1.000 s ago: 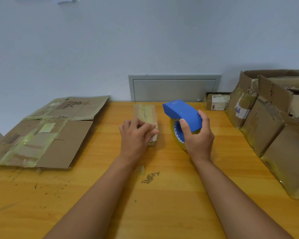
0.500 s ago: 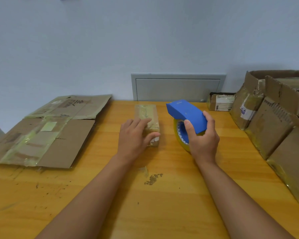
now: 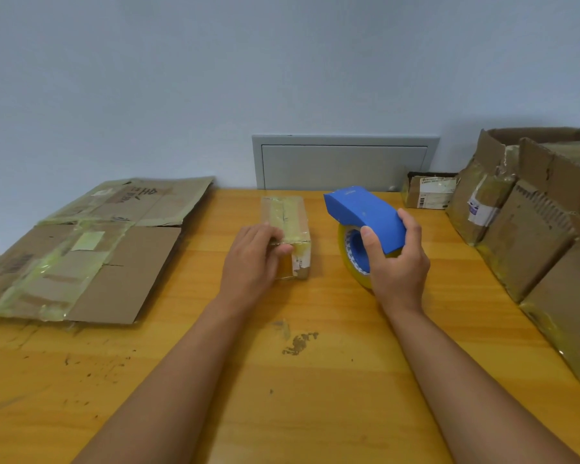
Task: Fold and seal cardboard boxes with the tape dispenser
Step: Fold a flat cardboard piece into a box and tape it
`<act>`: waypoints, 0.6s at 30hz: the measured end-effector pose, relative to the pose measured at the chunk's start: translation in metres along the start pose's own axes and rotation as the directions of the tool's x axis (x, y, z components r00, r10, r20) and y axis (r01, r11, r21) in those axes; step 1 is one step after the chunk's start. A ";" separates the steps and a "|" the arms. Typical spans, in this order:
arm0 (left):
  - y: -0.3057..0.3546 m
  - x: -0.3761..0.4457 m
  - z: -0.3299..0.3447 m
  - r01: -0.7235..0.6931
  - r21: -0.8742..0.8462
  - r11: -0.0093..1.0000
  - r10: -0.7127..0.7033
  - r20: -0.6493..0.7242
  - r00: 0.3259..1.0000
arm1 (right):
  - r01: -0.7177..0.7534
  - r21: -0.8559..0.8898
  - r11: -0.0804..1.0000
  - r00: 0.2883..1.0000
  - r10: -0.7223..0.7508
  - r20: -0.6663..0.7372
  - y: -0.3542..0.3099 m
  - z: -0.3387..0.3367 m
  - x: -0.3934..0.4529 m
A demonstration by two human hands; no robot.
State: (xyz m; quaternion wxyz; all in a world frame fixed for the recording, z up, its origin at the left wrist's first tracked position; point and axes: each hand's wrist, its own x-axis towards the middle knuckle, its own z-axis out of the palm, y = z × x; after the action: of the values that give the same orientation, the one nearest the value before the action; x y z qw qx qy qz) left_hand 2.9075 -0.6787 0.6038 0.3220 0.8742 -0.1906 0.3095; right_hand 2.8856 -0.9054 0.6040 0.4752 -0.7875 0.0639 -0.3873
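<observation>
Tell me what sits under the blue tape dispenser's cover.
Under the blue tape dispenser sits a yellowish tape roll on a blue hub. The right hand covers the roll's right side and the dispenser's rear end.

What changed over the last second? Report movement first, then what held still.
The left hand slid toward the small taped box's near end, its fingers now curled over the top edge, thumb at the front. The right hand kept gripping the blue tape dispenser beside the box. Flattened cardboard and box pile stayed put.
</observation>
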 end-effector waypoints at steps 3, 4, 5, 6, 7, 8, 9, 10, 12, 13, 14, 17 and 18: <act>0.005 -0.001 0.001 -0.020 0.011 1.000 0.020 -0.051 0.998 | 0.008 0.001 1.000 1.000 -0.008 -0.005 -0.001 -0.001 -0.001; 0.004 -0.002 0.000 -0.027 0.005 1.000 0.027 -0.048 0.998 | 0.010 0.000 1.000 1.000 -0.010 -0.004 -0.002 -0.001 -0.001; 0.003 -0.003 -0.002 -0.027 -0.007 1.000 0.027 -0.028 0.999 | 0.008 0.000 1.000 1.000 -0.008 -0.003 -0.002 -0.001 -0.001; 0.001 -0.003 -0.004 -0.025 -0.020 0.999 0.025 0.003 1.000 | 0.006 0.000 1.000 1.000 -0.006 -0.002 -0.002 -0.001 -0.001; 0.000 -0.003 -0.006 -0.024 -0.032 0.999 0.025 0.030 0.999 | 0.005 0.000 1.000 1.000 -0.005 0.000 -0.002 0.000 -0.001; -0.001 -0.003 -0.008 -0.030 -0.040 0.999 0.032 0.042 0.999 | 0.006 -0.001 1.000 1.000 -0.006 0.003 -0.001 0.000 0.000; -0.002 -0.002 -0.008 -0.041 -0.041 0.998 0.042 0.039 0.998 | 0.007 -0.002 1.000 1.000 -0.007 0.003 -0.001 0.000 0.000; -0.001 -0.002 -0.007 -0.051 -0.030 0.998 0.052 0.022 0.998 | 0.008 -0.005 1.000 1.000 -0.008 0.007 0.000 0.000 0.000; 0.001 -0.004 -0.005 -0.054 -0.003 0.999 0.054 -0.017 0.998 | 0.004 -0.008 1.000 1.000 -0.004 0.016 -0.001 -0.001 -0.001; 0.002 -0.005 -0.004 -0.051 0.012 0.999 0.051 -0.042 0.998 | 0.001 -0.010 1.000 1.000 -0.001 0.017 -0.001 -0.001 -0.001; 0.004 -0.007 -0.002 -0.043 0.033 0.999 0.046 -0.077 0.996 | 0.001 -0.013 1.000 1.000 -0.001 0.018 -0.001 -0.001 -0.001; 0.008 -0.010 0.000 0.007 0.078 0.997 0.005 -0.154 0.988 | 0.003 -0.021 1.000 1.000 -0.003 0.018 -0.002 -0.001 -0.001; 0.009 -0.010 0.000 0.009 0.085 0.996 0.004 -0.153 0.988 | 0.001 -0.020 1.000 1.000 0.000 0.020 -0.002 -0.001 -0.001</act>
State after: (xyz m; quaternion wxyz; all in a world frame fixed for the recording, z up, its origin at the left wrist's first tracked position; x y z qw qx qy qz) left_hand 2.8953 -0.6842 0.6012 0.2985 0.8611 -0.1509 0.3829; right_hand 2.8838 -0.9047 0.6056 0.4678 -0.7962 0.0628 -0.3786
